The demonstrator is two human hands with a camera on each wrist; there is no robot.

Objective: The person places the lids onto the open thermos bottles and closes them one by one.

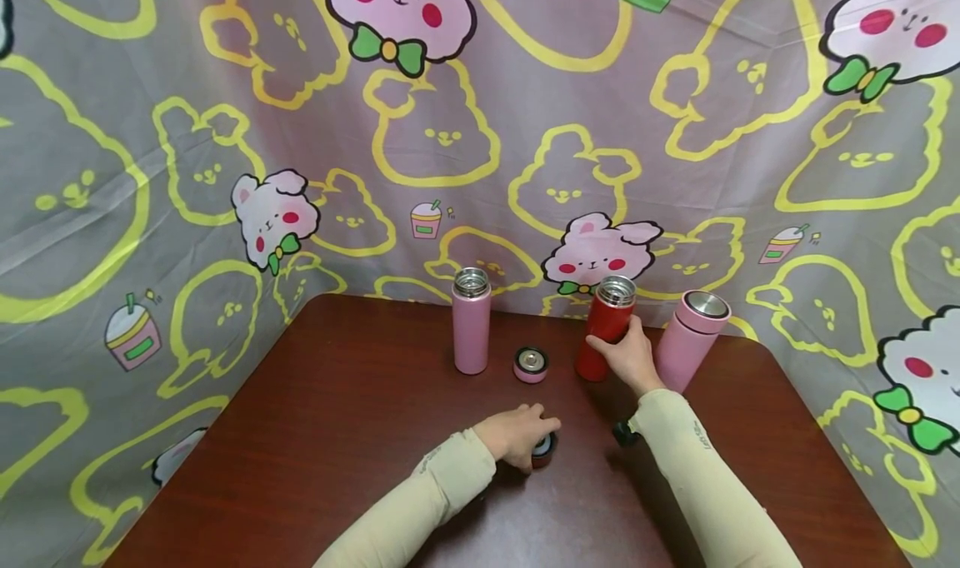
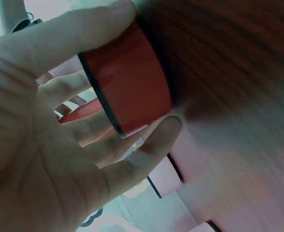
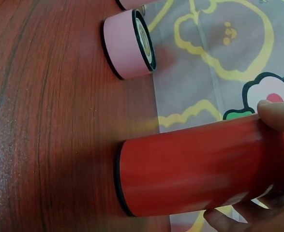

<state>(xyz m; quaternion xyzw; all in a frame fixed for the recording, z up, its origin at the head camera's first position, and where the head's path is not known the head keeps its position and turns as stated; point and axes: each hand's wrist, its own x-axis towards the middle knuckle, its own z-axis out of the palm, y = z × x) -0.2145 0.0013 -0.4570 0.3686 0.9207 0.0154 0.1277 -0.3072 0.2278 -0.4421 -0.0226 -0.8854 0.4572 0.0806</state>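
Observation:
My left hand [image 1: 517, 436] holds a red bottle lid [image 2: 127, 77] low at the tabletop, thumb on one side and fingers spread around the other. Its dark inner face points up in the head view. With my right hand [image 1: 632, 358] I grip a red thermos bottle [image 1: 592, 361] around its upper body; its steel mouth is uncovered. The bottle's black-edged base [image 3: 123, 179] is down at the table in the right wrist view. Between the hands, farther back, a pink lid [image 1: 531, 374] lies with its inner side up.
An uncapped pink thermos [image 1: 471, 335] stands upright at the back, left of the pink lid. Beside my right hand is another pink thermos [image 1: 684, 347] with its lid on. A patterned cloth [image 1: 442, 135] hangs behind and around the brown table [image 1: 315, 401].

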